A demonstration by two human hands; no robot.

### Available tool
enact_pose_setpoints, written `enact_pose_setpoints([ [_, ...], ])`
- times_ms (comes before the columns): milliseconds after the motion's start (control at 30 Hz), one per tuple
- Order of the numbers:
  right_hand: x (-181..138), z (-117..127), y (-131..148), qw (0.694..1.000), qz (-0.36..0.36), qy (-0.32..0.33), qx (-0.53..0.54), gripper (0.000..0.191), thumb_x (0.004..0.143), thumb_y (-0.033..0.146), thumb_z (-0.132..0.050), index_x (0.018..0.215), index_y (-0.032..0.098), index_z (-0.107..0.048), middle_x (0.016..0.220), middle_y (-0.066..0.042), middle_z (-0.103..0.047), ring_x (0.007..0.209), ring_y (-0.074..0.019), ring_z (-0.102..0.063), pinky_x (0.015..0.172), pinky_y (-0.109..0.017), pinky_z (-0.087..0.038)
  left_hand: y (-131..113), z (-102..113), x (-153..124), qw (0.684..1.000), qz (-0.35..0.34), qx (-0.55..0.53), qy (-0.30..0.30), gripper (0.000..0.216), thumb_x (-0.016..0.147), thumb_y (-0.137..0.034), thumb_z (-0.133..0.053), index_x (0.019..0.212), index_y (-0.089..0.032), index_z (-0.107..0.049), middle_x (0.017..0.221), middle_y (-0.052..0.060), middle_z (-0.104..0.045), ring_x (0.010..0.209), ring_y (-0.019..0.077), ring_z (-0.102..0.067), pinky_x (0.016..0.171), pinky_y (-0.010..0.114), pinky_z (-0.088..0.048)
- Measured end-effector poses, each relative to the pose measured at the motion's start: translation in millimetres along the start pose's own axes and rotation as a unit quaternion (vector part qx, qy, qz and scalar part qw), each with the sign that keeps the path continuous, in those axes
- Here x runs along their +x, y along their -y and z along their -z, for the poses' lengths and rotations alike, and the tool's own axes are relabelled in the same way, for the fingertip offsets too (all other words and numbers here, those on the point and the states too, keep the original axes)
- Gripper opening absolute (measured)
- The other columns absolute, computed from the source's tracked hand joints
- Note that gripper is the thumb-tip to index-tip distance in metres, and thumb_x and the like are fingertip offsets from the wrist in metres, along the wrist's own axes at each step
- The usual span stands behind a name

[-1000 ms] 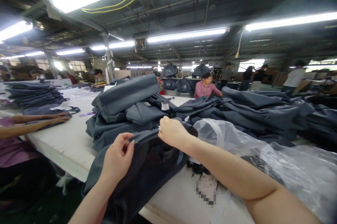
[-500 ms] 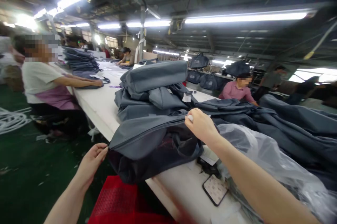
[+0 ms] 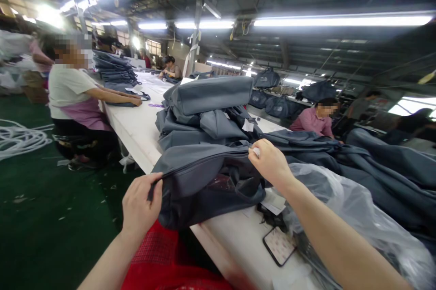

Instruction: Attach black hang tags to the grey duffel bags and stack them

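Note:
A dark grey duffel bag (image 3: 200, 190) lies at the table's near edge, its long zipper running across the top. My left hand (image 3: 141, 201) pinches the bag's left end, near one end of the zipper. At the opposite end, my right hand (image 3: 270, 159) grips the bag's top edge, and a small white thing shows between thumb and fingers; I cannot make out what it is. Between the hands the zipper line is stretched fairly straight. Dark straps hang over the bag's front side.
More grey bags (image 3: 211, 99) are piled just behind. Clear plastic sheeting (image 3: 337, 194) and a phone-like patterned object (image 3: 279, 245) lie to the right on the white table (image 3: 235, 240). One co-worker (image 3: 75, 86) sits at left, another person (image 3: 311, 120) at right.
My left hand has shifted from fingertip contact at the bag's corner to a fuller hold there. My right hand keeps its grip. The view has turned slightly left.

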State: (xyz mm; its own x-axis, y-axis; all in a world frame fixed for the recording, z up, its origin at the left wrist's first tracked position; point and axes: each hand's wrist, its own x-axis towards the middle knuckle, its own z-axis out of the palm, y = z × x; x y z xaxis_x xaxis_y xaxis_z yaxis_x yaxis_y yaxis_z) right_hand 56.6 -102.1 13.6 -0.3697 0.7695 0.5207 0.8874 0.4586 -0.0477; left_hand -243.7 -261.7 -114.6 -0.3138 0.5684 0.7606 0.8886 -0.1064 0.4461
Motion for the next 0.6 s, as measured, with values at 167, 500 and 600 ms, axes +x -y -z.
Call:
enact_pose_setpoints([
  [167,-5,2,-3,1.000,0.004,-0.010,0.000,0.009,0.085,0.025,-0.053,0.083,0.018,-0.058,0.090,-0.004,-0.063,0.077,-0.0185,-0.059,0.068,-0.029,-0.040,-29,-23,14,0.985,-0.107,-0.009,0.132,0.026,0.096,-0.023,-0.042,0.111,-0.018,-0.062,0.113,0.007,-0.068,0.107,0.0200,-0.061,0.100,0.035,-0.045],
  [500,-4,1,-33,0.997,-0.039,-0.044,-0.045,0.011,0.086,0.026,-0.052,0.081,0.018,-0.058,0.090,-0.006,-0.063,0.078,-0.0205,-0.060,0.067,-0.030,-0.041,-44,-34,29,0.960,-0.105,0.042,0.257,0.053,0.093,-0.048,-0.044,0.135,-0.017,-0.044,0.127,0.015,-0.054,0.118,0.0290,-0.055,0.102,0.044,-0.046],
  [600,-2,0,-42,0.999,-0.027,-0.037,-0.011,0.013,0.087,0.027,-0.051,0.079,0.019,-0.058,0.087,-0.006,-0.063,0.081,-0.0215,-0.060,0.071,-0.031,-0.044,-42,-38,25,0.952,-0.101,0.031,0.286,0.069,0.077,-0.055,-0.064,0.132,-0.018,-0.047,0.134,0.017,-0.045,0.122,0.0340,-0.051,0.102,0.046,-0.045],
])
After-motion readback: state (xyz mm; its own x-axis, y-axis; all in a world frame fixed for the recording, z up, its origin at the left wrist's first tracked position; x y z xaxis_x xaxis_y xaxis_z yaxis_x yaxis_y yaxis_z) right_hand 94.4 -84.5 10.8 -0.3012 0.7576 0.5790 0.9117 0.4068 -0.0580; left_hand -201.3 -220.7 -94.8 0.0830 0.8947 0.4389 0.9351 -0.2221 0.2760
